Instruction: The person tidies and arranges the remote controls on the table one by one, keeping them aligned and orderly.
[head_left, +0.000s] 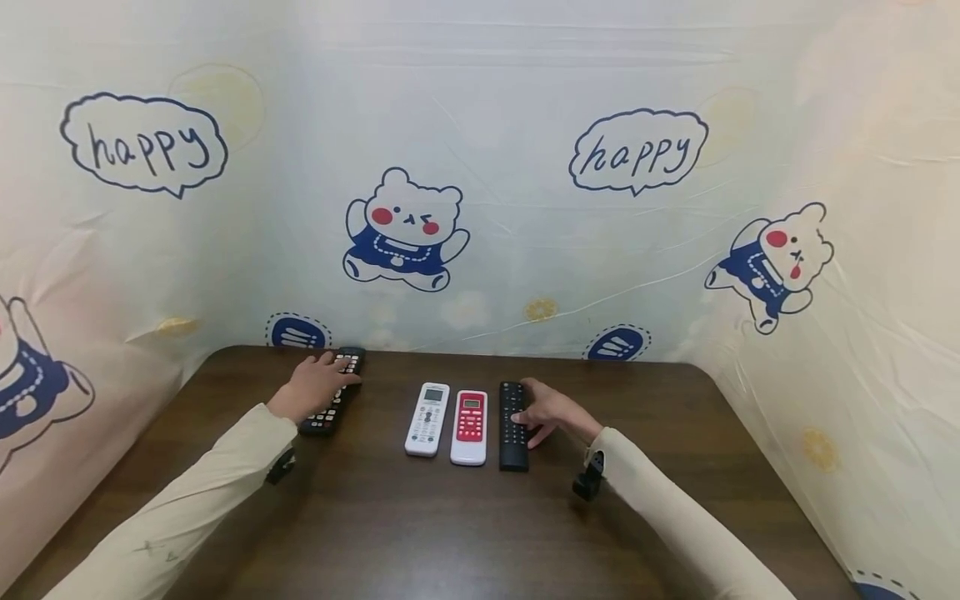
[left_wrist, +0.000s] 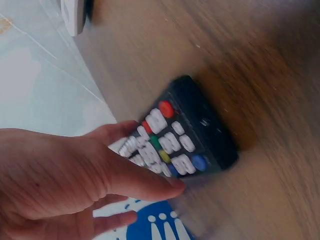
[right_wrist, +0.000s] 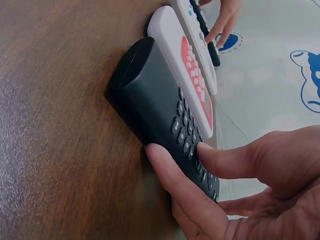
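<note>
At the table's back left, my left hand (head_left: 315,387) spans a black remote control with colored buttons (head_left: 322,421). In the left wrist view its thumb (left_wrist: 150,182) lies along one side of that remote and a finger shows at the other. On the right, my right hand (head_left: 555,410) grips a plain black remote control (head_left: 513,454) by its right edge. The right wrist view shows the thumb (right_wrist: 225,159) on its keys and the index finger (right_wrist: 175,175) along its side. Between the hands lie a white remote (head_left: 427,421) and a red-and-white remote (head_left: 469,450), both untouched.
The brown wooden table (head_left: 450,533) carries all the remotes. A pale printed curtain (head_left: 510,167) with bears and the word "happy" hangs behind its back edge and along both sides. Each wrist wears a small black camera, such as the right camera (head_left: 588,479).
</note>
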